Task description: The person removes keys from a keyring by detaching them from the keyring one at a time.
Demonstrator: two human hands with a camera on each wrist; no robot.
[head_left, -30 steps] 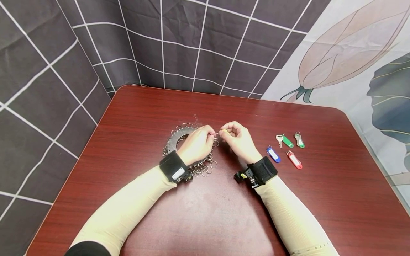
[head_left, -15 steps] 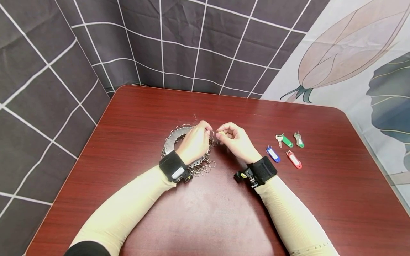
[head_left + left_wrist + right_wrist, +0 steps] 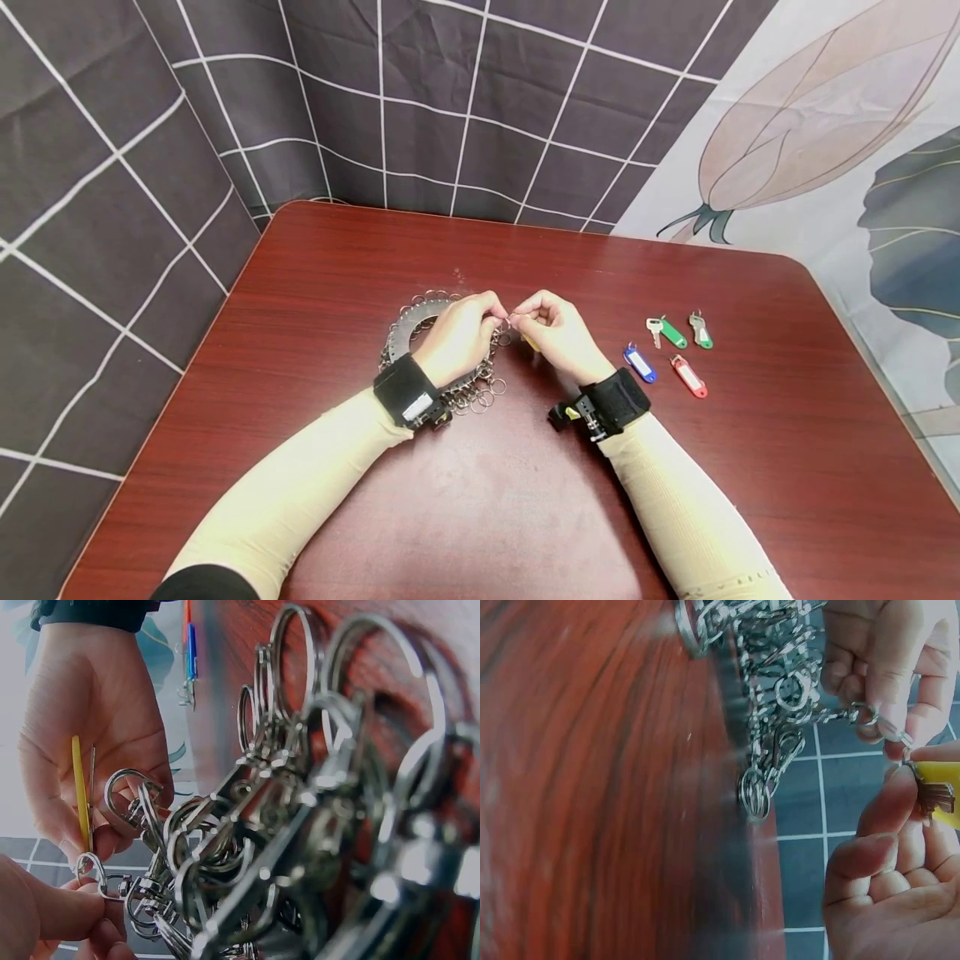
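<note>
A flat metal disc (image 3: 408,327) hung with several key rings and swivel clasps (image 3: 247,847) lies on the red-brown table (image 3: 525,500). My left hand (image 3: 497,315) rests over the disc and pinches one small clasp ring (image 3: 91,868) at its right edge. My right hand (image 3: 517,319) meets it fingertip to fingertip and pinches a key with a yellow tag (image 3: 78,791). The yellow tag (image 3: 941,787) also shows in the right wrist view, with its key right at the pinched clasp ring (image 3: 889,727). Whether key and ring are linked I cannot tell.
Right of my hands lie tagged keys: blue (image 3: 640,364), red (image 3: 688,374), green (image 3: 671,331) and a second green one (image 3: 701,328). A dark grid-pattern cloth (image 3: 450,108) hangs behind and to the left, and a flower-print cloth (image 3: 825,125) to the right.
My two hands have closed the small gap between them and their fingertips now meet. The yellow tag has swung down under my right hand.
</note>
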